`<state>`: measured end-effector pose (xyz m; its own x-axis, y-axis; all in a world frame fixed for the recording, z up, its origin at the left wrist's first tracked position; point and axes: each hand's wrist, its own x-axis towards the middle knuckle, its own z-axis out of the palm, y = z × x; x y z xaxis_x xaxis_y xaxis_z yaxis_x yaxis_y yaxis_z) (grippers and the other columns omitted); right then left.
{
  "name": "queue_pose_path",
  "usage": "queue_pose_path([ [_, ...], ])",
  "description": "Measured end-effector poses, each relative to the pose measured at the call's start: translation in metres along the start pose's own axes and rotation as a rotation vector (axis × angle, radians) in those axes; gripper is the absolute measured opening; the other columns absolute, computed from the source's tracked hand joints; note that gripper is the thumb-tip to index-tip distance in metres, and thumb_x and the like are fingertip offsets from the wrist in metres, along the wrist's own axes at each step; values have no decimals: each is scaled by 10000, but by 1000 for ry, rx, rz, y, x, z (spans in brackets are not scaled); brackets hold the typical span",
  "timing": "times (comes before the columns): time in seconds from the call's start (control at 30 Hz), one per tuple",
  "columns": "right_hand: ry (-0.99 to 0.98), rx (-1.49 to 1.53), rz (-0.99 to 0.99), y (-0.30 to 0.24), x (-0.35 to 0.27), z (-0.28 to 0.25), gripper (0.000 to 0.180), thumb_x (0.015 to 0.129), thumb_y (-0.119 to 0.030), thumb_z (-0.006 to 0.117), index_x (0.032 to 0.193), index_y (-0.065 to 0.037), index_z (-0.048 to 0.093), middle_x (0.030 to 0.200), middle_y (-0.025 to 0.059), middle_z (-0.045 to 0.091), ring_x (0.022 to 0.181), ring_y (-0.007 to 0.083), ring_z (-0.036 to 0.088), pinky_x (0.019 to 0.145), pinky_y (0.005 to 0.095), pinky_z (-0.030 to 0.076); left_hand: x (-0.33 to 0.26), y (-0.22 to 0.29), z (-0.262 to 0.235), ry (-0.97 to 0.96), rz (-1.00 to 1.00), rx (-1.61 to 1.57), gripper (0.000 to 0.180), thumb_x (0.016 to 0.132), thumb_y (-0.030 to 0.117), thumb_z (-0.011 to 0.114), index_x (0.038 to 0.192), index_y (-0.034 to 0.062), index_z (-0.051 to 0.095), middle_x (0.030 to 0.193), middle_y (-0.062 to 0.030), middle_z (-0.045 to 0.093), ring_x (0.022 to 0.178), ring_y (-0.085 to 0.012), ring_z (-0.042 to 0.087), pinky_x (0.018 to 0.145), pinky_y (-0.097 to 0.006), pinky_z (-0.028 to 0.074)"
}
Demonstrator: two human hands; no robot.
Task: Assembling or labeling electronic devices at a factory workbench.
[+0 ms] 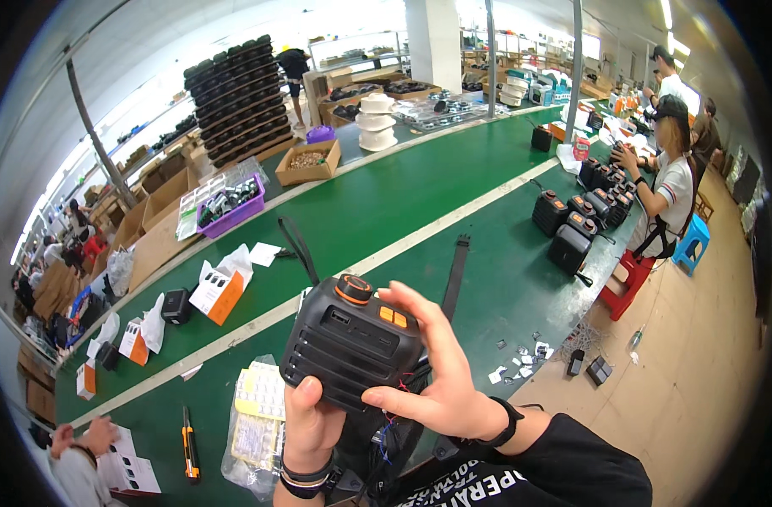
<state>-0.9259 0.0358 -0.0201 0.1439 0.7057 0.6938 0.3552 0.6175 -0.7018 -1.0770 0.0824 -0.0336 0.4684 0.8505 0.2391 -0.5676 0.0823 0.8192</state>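
A black portable speaker (344, 342) with ribbed sides, an orange-ringed knob and orange buttons is held up in front of me, tilted, its wrist loop sticking up. My left hand (312, 422) supports it from below, thumb on its lower edge. Around its right side my right hand (441, 372) is curved, fingers at the top and thumb along the bottom. Thin coloured wires and dark parts show beneath the speaker, partly hidden by my hands. A black strap (456, 279) lies on the green table just beyond.
A yellow-black utility knife (190, 446) and a bag of yellow-white sheets (255, 414) lie left. Several finished-looking speakers (572, 245) stand right, near a seated co-worker (673, 173). Another person's hands (86, 439) are at lower left. White-orange boxes (218, 293) line the green belt (420, 190).
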Motion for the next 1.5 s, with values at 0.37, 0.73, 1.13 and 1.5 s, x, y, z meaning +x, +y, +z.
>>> queue_pose_path([
  [0.37, -168, 516, 435, 27, 16, 8, 725, 729, -182, 711, 1302, -16, 300, 1175, 126, 473, 1010, 171, 504, 857, 296, 422, 5, 7, -3, 201, 189, 200, 640, 742, 222, 588, 1277, -8, 322, 1241, -142, 415, 1144, -232, 419, 967, -365, 327],
  [0.73, -115, -746, 291, 242, 118, 34, 662, 676, -285, 715, 1169, -17, 364, 1003, 215, 485, 876, 382, 555, 742, 420, 471, -17, 39, 11, 467, 669, 516, 805, 710, 406, 612, 1302, -3, 252, 1252, -165, 363, 1144, -256, 361, 973, -398, 278],
  [1.13, -422, -741, 200, 296, 87, -10, 699, 694, -237, 691, 1243, 44, 360, 1243, 247, 410, 1163, 366, 390, 988, 395, 322, -37, 65, -4, 125, 671, 303, 396, 871, 371, 488, 933, -12, 571, 856, -208, 590, 863, -353, 543, 837, -445, 390],
  [1.5, -561, -611, 317, 298, 32, -57, 601, 757, -117, 598, 1290, -6, 344, 1402, 156, 261, 1300, 286, 234, 1057, 344, 197, -87, 93, -12, -785, 1015, -83, 378, 937, 343, 343, 1206, 131, 503, 1137, -107, 569, 1151, -394, 415, 1011, -523, 219],
])
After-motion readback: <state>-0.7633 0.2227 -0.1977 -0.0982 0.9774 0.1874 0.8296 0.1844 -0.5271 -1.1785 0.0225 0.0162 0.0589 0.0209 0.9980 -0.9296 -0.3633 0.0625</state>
